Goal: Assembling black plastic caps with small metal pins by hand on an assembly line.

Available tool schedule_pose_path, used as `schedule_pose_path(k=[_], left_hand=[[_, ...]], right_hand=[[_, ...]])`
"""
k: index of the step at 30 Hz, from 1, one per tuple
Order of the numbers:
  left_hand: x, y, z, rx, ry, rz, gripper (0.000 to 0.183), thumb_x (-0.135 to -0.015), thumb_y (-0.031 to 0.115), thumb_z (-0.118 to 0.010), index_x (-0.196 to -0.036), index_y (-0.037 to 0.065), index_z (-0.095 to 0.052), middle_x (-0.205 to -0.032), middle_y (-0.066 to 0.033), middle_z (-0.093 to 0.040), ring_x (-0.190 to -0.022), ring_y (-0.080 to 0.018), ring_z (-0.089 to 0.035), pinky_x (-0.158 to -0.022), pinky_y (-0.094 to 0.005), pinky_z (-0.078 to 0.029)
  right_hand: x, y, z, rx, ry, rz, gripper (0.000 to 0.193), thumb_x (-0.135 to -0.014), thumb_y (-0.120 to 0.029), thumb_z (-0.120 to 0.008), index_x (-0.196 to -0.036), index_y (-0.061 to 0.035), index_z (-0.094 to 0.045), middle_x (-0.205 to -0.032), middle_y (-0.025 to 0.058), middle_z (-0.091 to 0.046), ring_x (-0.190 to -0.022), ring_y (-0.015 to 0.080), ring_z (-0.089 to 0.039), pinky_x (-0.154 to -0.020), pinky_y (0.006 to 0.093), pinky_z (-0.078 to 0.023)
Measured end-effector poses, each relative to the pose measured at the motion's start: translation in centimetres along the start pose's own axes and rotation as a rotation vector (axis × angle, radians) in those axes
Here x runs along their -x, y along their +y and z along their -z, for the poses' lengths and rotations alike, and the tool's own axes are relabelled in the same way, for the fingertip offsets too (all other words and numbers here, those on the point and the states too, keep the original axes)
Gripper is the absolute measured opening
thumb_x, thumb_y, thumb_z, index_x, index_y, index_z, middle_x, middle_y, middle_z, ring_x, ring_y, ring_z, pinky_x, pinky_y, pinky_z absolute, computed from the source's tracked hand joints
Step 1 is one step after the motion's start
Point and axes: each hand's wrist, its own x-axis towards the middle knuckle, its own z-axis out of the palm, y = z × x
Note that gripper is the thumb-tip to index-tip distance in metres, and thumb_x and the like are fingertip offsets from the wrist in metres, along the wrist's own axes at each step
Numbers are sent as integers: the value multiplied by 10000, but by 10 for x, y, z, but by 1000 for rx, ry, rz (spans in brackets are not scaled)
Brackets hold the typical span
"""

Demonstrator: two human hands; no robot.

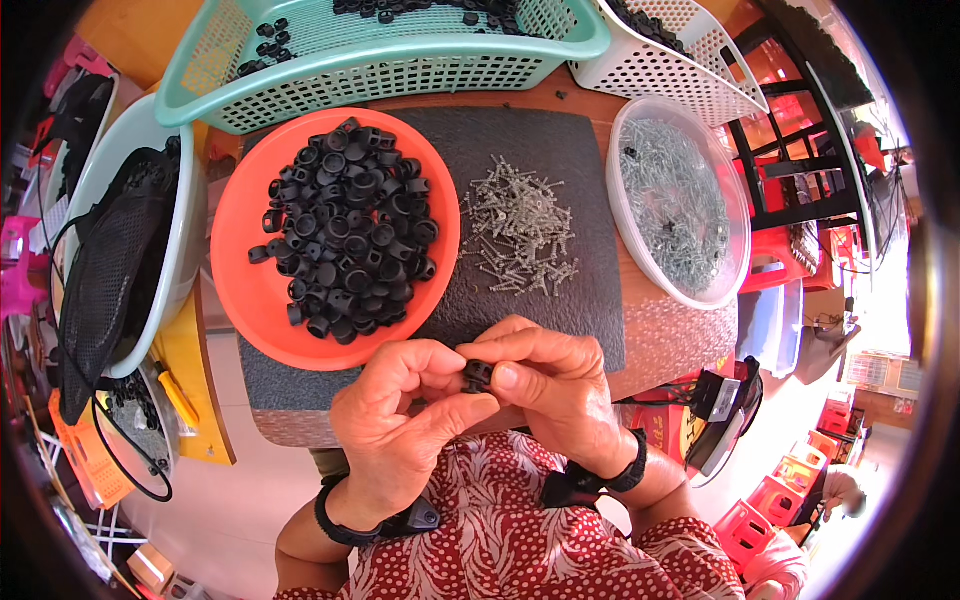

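Between my two hands, just past the near edge of the table, is a small black plastic ring-shaped part [478, 376]. My left hand [405, 410] pinches it from the left with thumb and forefinger. From the other side the fingertips of my right hand [550, 385] close on it too. Many similar black plastic parts [350, 220] are heaped in an orange-red bowl [235, 235] beyond my left hand. Right of the bowl, a loose pile of small screws [520, 225] lies on a dark grey mat [430, 130]. Whether a screw sits in the held part is too small to tell.
A clear round tub [745, 240] of small shiny pieces stands at the right. Along the back are a green perforated basket [400, 85] and a white one [680, 80], both holding black parts. At the left, a pale green basin [190, 240] holds black mesh material.
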Motion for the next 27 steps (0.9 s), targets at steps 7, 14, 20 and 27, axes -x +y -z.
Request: schedule_pose_path(k=[7, 14, 20, 27], left_hand=[[-1, 0, 0, -38, -8, 0, 298, -691, 10, -782, -916, 4, -586, -773, -26, -609, -689, -49, -565, -611, -190, -486], [-3, 6, -5, -27, -30, 76, 359, -651, -32, -787, -921, 6, -552, -757, -18, -573, -670, -52, -526, -588, -177, -444], [-4, 5, -8, 65, 2, 87, 402, -641, -24, -794, -940, 7, -528, -726, -13, -563, -630, -43, -508, -549, -165, -418], [-5, 6, -6, 33, -9, 79, 407, -637, -36, -791, -949, 2, -534, -726, -19, -578, -629, -42, -513, -551, -161, -415]], right_hand=[[0, 1, 6, 46, -13, -1, 220, -859, 23, -575, -1060, -6, -660, -957, 51, -606, -863, 94, -552, -768, 215, -442], [3, -2, 10, 132, -8, 22, 224, -841, 24, -592, -1049, -15, -667, -946, 50, -608, -867, 96, -540, -770, 224, -429], [1, -5, 6, 177, 4, 47, 240, -831, 42, -589, -1047, -24, -669, -947, 52, -608, -870, 102, -541, -772, 228, -427], [2, -5, 5, 62, 27, -19, 190, -852, 38, -582, -1032, 9, -635, -932, 30, -612, -846, 73, -556, -765, 210, -459]])
